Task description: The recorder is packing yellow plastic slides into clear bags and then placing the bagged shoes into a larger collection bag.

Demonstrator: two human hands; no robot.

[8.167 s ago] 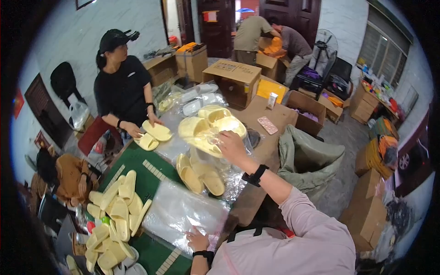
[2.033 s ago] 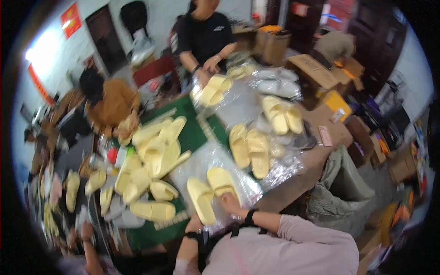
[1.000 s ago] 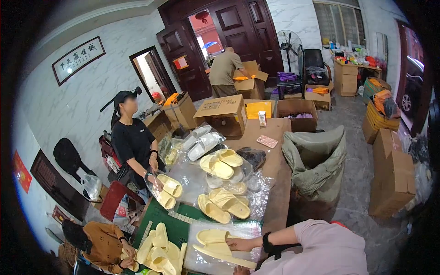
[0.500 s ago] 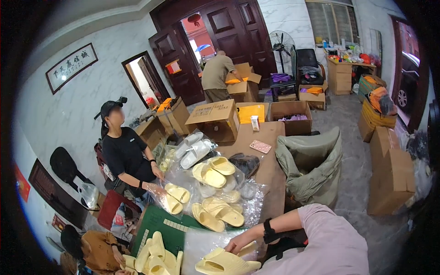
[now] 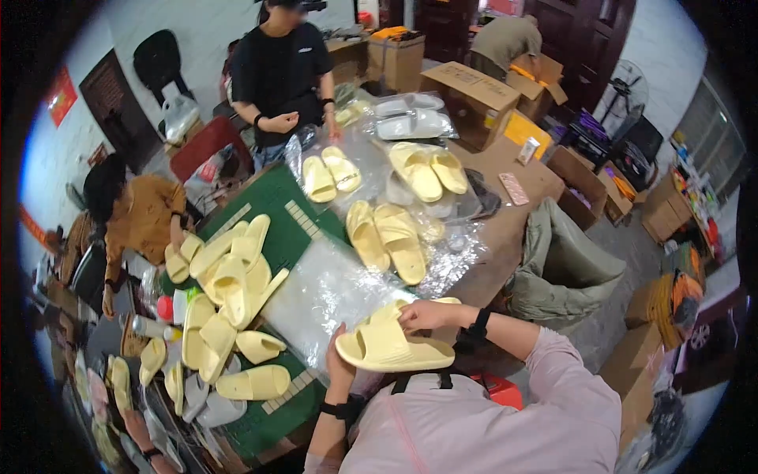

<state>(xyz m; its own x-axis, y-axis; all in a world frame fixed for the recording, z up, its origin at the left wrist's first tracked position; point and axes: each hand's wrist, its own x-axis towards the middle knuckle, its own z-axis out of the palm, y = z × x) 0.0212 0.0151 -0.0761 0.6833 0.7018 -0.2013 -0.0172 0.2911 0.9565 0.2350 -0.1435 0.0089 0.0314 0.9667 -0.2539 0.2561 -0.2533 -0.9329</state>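
Close to my body is a pair of pale yellow slide slippers (image 5: 395, 352), the near one turned on its side. My left hand (image 5: 339, 363) is closed on the left end of this pair, with its fingertips partly hidden. My right hand (image 5: 430, 314) has its bent fingers at the strap, gripping the slippers from above. Just beyond lies a stack of clear plastic bags (image 5: 320, 272). Farther off, a bagged yellow pair (image 5: 388, 241) rests beside another yellow pair (image 5: 426, 170). Loose yellow slippers (image 5: 230, 288) are heaped on the green mat (image 5: 272, 192) to the left.
A person in black (image 5: 282, 75) stands across the table by another pair of slippers (image 5: 330, 174). Someone in brown (image 5: 146, 217) sits at the left. Grey-green sacking (image 5: 560, 268) stands right of the table. Cartons (image 5: 470, 99) and a pink phone (image 5: 513, 189) are farther back.
The view has swung left and down, bringing my left hand into sight on the slippers. My right hand stays at the pair. The person in black has drawn one hand back from the slippers.
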